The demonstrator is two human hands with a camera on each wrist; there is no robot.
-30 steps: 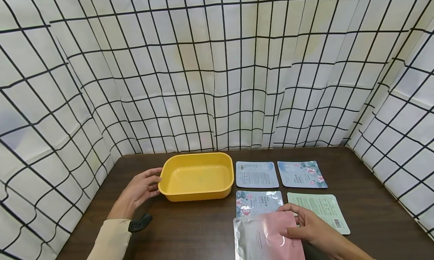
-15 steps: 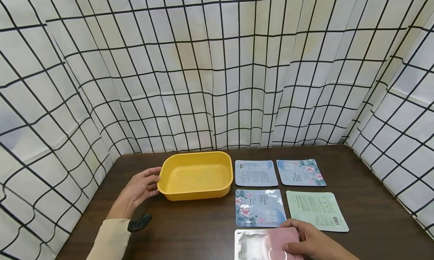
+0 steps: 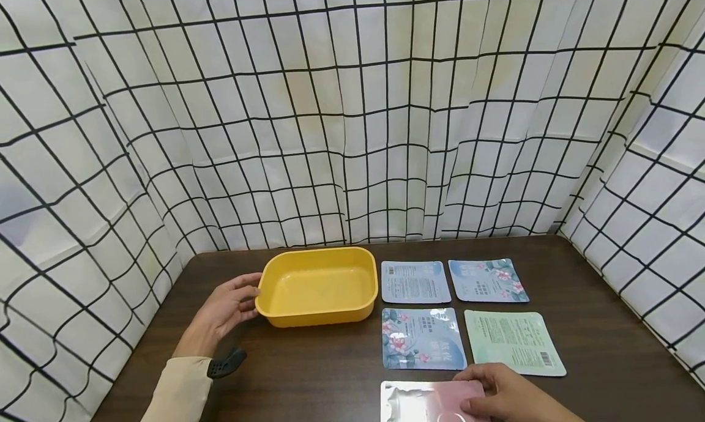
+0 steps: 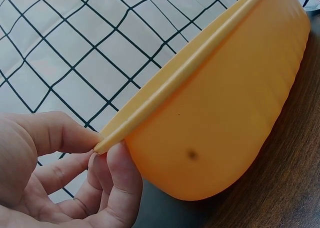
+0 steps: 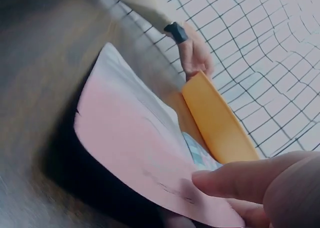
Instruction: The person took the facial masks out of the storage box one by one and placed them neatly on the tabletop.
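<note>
At the left of the head view, my left hand [image 3: 223, 309] pinches the rim of a yellow plastic basin [image 3: 316, 318]. The left wrist view shows thumb and fingertips on either side of the basin's rim [image 4: 165, 90]. At the bottom, my right hand [image 3: 507, 394] grips the right edge of a pink and silver sheet mask packet [image 3: 424, 400], whose near part is cut off by the frame. In the right wrist view, the thumb lies on the packet's pink face [image 5: 130, 133]; a dark shadow runs under its near edge.
Behind the held packet lie a blue floral packet [image 3: 423, 339] and a green packet [image 3: 514, 342]. Farther back are a pale blue packet [image 3: 415, 282] and another floral packet [image 3: 488, 281]. A white, black-gridded curtain [image 3: 352, 134] surrounds the dark wooden table [image 3: 308, 367].
My right hand has moved the pink and silver packet down toward the near side, off the blue floral packet it partly covered. My left hand stays on the basin's rim.
</note>
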